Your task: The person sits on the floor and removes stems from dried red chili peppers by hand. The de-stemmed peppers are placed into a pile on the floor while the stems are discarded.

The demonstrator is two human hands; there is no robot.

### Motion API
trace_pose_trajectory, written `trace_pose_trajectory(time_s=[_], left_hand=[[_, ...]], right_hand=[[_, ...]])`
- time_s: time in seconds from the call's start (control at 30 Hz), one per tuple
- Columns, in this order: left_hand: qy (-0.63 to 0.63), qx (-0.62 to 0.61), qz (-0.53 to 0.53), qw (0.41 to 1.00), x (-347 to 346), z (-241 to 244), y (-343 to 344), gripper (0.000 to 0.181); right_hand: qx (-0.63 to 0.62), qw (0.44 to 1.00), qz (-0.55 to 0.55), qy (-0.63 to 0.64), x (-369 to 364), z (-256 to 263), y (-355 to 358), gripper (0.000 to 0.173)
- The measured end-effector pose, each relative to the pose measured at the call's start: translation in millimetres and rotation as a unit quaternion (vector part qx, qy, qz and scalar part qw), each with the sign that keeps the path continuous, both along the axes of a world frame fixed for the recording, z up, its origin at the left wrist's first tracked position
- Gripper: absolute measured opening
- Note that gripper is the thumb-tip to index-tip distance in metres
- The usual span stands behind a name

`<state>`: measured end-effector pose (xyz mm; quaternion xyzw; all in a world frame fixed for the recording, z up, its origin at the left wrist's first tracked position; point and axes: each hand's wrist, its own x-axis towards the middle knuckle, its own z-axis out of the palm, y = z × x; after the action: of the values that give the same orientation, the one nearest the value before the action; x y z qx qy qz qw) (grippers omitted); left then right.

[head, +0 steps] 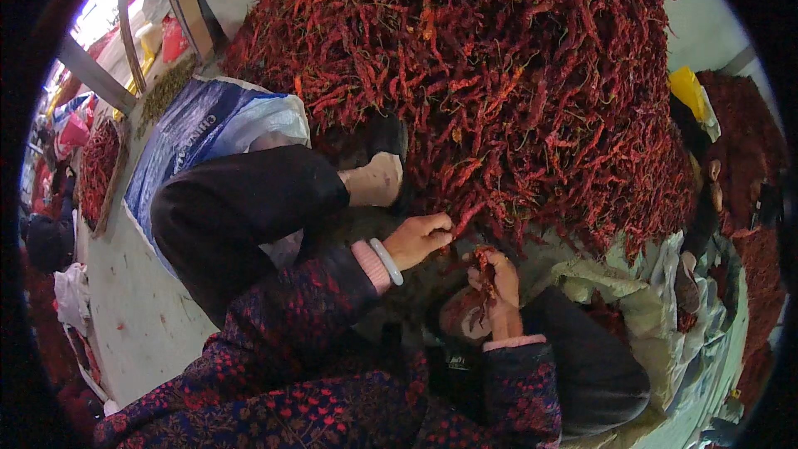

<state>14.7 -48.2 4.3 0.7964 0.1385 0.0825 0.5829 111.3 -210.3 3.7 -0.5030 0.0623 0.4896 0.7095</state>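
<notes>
A large heap of dried red chili peppers (474, 93) rises in front of me. My left hand (421, 240), with a pale bangle (386, 262) on the wrist, pinches the end of one red chili pepper (469, 218) at the heap's lower edge. To its right, my right hand (499, 280) is closed around several dried chili peppers (484, 255), a little nearer to my body. The two hands are apart. Between and below them the area is dark, and details there are hard to tell.
My bent legs lie on both sides of my hands. A blue and white woven plastic bag (187, 131) is by my left knee. Pale sacking (654, 324) lies at the right, near another person's hand (716, 187). Another person (50, 240) and a tray of chilies (100, 168) are far left.
</notes>
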Motion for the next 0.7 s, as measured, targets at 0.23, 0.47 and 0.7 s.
trace_pose_trajectory(time_s=[0.23, 0.47, 0.7], left_hand=[[-0.180, 0.302, -0.018, 0.936, -1, 8, -13, 0.013], [-0.246, 0.361, -0.029, 0.899, -2, 8, -19, 0.026], [-0.273, 0.344, -0.036, 0.898, -5, 10, -29, 0.029]], right_hand=[[-0.053, 0.996, 0.061, -0.023, -5, -4, 2, 0.021], [0.004, 0.997, -0.016, 0.079, -15, 21, 8, 0.025], [0.042, 0.998, -0.012, 0.045, -14, -11, 4, 0.023]])
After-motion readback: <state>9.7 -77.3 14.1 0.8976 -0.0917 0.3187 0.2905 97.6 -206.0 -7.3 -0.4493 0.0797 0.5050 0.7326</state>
